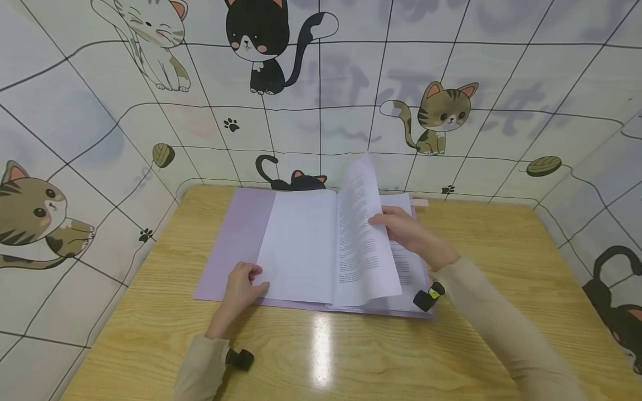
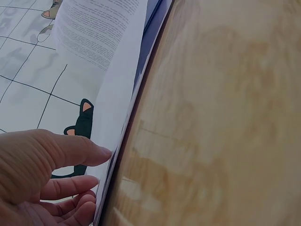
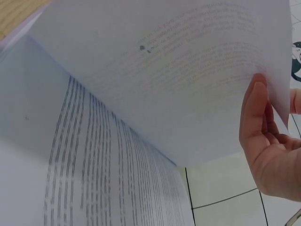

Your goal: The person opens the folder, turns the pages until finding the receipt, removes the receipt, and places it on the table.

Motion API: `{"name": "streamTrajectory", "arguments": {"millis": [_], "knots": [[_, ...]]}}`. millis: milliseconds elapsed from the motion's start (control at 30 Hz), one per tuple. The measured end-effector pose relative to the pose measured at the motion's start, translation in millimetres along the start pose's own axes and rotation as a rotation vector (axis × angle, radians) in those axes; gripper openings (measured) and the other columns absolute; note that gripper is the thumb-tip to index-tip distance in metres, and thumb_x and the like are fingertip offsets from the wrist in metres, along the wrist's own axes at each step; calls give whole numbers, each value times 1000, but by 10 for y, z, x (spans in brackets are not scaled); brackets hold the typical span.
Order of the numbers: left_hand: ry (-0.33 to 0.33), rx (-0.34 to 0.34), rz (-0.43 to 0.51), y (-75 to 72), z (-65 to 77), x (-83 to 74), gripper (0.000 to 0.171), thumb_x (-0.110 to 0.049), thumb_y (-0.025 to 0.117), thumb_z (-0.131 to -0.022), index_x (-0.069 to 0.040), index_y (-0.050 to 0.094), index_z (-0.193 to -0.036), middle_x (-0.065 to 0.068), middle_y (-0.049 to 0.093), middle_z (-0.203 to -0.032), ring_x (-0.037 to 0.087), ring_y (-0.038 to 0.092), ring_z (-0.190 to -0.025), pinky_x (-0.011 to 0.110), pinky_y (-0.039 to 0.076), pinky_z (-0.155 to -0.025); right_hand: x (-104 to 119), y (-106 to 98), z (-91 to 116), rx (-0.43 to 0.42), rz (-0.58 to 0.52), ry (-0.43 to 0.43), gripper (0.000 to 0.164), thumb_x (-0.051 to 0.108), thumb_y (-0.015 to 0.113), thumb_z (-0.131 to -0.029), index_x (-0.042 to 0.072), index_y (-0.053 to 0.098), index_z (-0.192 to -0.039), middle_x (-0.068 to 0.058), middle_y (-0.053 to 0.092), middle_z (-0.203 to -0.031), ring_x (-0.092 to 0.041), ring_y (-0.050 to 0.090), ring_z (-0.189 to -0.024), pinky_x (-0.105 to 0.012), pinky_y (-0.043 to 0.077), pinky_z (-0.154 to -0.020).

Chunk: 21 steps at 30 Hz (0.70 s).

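From my end, the right hand (image 1: 405,229) pinches a page (image 1: 368,239) by its outer edge, holding it raised and curved; the left hand (image 1: 242,287) rests, fingers loosely bent, at the lower left edge of the book (image 1: 301,245), which lies open on the table (image 1: 150,334). A pink tab (image 1: 420,203) juts past its right side, and the cat-patterned wall (image 1: 351,128) stands just behind. The raised page blocks my sight of part of the sheet (image 1: 408,270) beneath, both sleeves (image 1: 198,367) run out of frame, and I can't read the print (image 1: 357,259).
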<state>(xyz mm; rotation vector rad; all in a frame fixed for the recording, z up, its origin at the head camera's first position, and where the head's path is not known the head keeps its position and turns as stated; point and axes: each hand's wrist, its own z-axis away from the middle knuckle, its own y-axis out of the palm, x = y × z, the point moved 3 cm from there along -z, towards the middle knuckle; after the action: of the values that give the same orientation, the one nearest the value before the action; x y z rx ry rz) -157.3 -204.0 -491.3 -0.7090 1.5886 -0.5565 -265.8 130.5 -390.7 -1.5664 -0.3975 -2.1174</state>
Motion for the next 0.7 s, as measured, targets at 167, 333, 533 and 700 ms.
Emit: {"name": "streamTrajectory", "arguments": {"millis": [167,333,533,700], "knots": [[-3,7,0,-12,3,-11,27,-1,75,-69,9,61,-90,16,53,-88,24,49,-76,34,45,-68,35,117,-57,6,-16,-7,46,11,45,-93,-5,37,-136,-19,50,-121,-22,58,-93,-33,49,-78],[-26,12,-3,-23,-6,-21,27,-4,74,-72,9,61,-92,15,53,-86,24,49,-76,35,44,-68,66,222,-118,3,-22,-3,48,12,46,-93,-3,36,-137,-19,50,-120,-23,58,-92,-33,49,-78],[29,-27,16,-49,-51,-139,25,-5,75,-74,7,63,-91,14,58,-81,22,51,-72,34,44,-67,97,326,-186,-6,-61,-15,49,10,47,-91,-6,36,-136,-17,52,-116,-21,58,-91,-32,48,-78],[97,-41,70,-82,-71,-313,25,-5,75,-74,7,63,-93,15,61,-83,23,55,-71,34,47,-66,93,390,-238,1,-74,-13,50,10,49,-90,-6,37,-136,-16,52,-116,-21,57,-92,-32,48,-78]]}}
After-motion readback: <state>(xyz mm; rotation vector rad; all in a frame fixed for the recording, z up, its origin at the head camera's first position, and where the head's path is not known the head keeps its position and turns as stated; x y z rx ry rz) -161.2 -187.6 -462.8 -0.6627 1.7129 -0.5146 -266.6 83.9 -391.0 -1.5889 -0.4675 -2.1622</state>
